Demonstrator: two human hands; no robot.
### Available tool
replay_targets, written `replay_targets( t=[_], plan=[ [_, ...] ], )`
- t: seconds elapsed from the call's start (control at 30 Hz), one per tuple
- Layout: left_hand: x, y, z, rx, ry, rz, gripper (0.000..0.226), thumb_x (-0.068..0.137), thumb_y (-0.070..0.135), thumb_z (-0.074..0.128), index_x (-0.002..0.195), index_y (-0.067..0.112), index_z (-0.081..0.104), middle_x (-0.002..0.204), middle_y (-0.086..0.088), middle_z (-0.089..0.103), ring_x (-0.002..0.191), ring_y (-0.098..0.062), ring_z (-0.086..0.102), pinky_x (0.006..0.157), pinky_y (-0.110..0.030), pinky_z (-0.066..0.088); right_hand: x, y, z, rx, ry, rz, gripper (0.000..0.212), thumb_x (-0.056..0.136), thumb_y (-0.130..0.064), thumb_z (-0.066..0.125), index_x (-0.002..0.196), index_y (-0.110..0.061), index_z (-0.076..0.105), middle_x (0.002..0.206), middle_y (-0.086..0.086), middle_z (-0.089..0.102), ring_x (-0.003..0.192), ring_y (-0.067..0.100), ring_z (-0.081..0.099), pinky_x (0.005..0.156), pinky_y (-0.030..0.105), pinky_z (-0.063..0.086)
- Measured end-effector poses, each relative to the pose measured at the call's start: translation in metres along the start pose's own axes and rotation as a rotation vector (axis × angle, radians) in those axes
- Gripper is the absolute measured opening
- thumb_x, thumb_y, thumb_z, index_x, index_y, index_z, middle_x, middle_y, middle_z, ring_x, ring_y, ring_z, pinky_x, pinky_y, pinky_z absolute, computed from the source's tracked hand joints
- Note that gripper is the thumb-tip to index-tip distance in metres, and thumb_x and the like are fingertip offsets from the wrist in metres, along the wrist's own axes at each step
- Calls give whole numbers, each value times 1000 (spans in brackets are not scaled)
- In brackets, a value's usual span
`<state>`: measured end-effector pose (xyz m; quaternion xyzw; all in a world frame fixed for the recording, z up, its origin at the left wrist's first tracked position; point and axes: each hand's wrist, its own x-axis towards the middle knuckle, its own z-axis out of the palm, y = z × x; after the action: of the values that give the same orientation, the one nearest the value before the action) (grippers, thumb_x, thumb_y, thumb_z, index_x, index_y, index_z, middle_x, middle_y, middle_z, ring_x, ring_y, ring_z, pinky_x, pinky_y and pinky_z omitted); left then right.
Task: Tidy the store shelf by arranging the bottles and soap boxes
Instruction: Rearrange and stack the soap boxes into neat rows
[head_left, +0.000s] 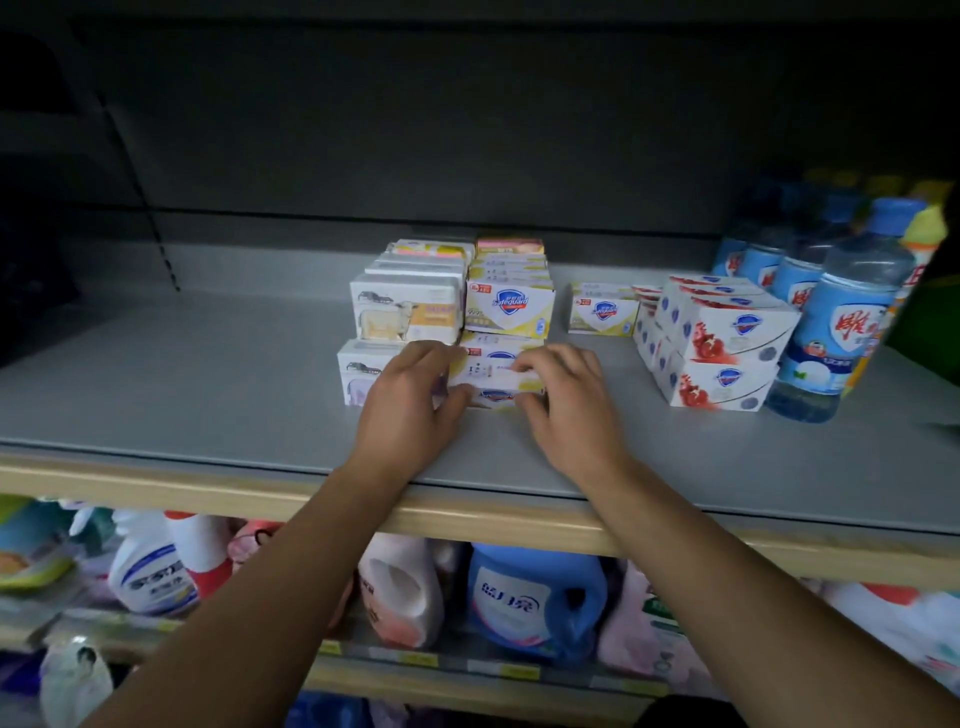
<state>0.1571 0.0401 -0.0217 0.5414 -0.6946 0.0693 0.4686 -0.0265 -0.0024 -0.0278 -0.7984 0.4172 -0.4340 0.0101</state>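
Both bare forearms reach up from the bottom of the view over the shelf's pale front edge and converge on a small yellow-and-white soap box near the middle of the grey shelf.

The left hand lies palm down, wrist just past the shelf edge, its fingers curled loosely over the box's left end with the thumb tucked under at the front. The right hand mirrors it: the fingers bend over the box's right end and the thumb presses against its front face. Both hands grip the box between them; it sits at the front of a low stack of similar boxes, though motion blur hides whether it rests on the one below.

Just left of it stands a white box stack, and directly behind rises a yellow Safeguard stack. A single yellow box sits apart to the right, then red-and-white pomegranate boxes, with blue-capped bottles crowded at the far right. Detergent jugs fill the shelf below.
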Motion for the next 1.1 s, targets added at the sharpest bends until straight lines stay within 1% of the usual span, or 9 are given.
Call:
replay_targets(
  t=[0.23,0.33,0.47,0.57,0.7,0.77,0.87,1.0,1.1],
  plan=[
    [-3,0,1,-174,-79,-43,46,81,31,67,126,22,62,109,0,68,83,-16,64,77,-31,55,0,-4,-17,542,5,222,27,87,0,65,93,-26,64,100,-12,68,91,6,66,80,23,53],
    [-3,-1,-1,-371,-91,-181,36,79,36,68,115,29,67,98,3,72,78,-20,67,73,-37,57,-1,-4,-20,649,-41,268,25,86,-3,68,102,-23,65,112,1,67,96,9,68,82,27,56],
    [-1,-4,-7,-656,-46,-348,21,80,36,68,97,25,72,91,-1,76,85,-25,72,74,-39,57,-6,-7,-22,781,-264,215,68,69,-10,76,130,-31,53,124,-2,63,106,15,67,89,30,56],
    [0,-3,-10,-760,-80,-550,24,82,39,68,89,17,74,84,-7,76,79,-32,72,64,-41,58,-6,-5,-19,759,-280,193,69,70,-6,79,127,-36,54,118,-5,67,102,19,68,89,35,55],
    [2,3,-13,-770,-100,-629,54,83,60,51,83,9,69,68,-21,67,50,-28,57,46,-32,49,-3,-3,-18,663,-190,319,22,80,-37,72,100,-30,70,84,1,65,68,9,61,70,25,53],
    [1,5,-13,-724,-144,-606,63,86,63,45,86,4,65,60,-18,63,46,-24,54,44,-28,44,-2,-3,-20,627,-208,470,35,78,-60,59,81,-27,71,69,5,67,58,11,64,64,27,55],
    [-1,8,-12,-629,-180,-583,54,93,60,39,78,17,69,53,-11,62,42,-19,53,40,-24,42,0,-3,-22,559,-237,557,59,71,-75,41,72,-24,71,60,0,68,51,10,62,59,28,49],
    [-2,6,-11,-592,-198,-576,55,95,60,36,82,18,69,52,-10,60,43,-18,52,40,-22,41,0,-1,-20,513,-238,559,50,71,-77,36,71,-40,70,53,-8,64,45,6,57,60,27,42],
    [-1,7,-12,-604,-221,-553,56,97,55,37,95,4,61,55,-12,61,45,-21,53,43,-25,42,1,-1,-22,657,-190,560,38,73,-65,53,81,-34,73,68,-6,69,55,9,61,63,30,47]
  ],
)
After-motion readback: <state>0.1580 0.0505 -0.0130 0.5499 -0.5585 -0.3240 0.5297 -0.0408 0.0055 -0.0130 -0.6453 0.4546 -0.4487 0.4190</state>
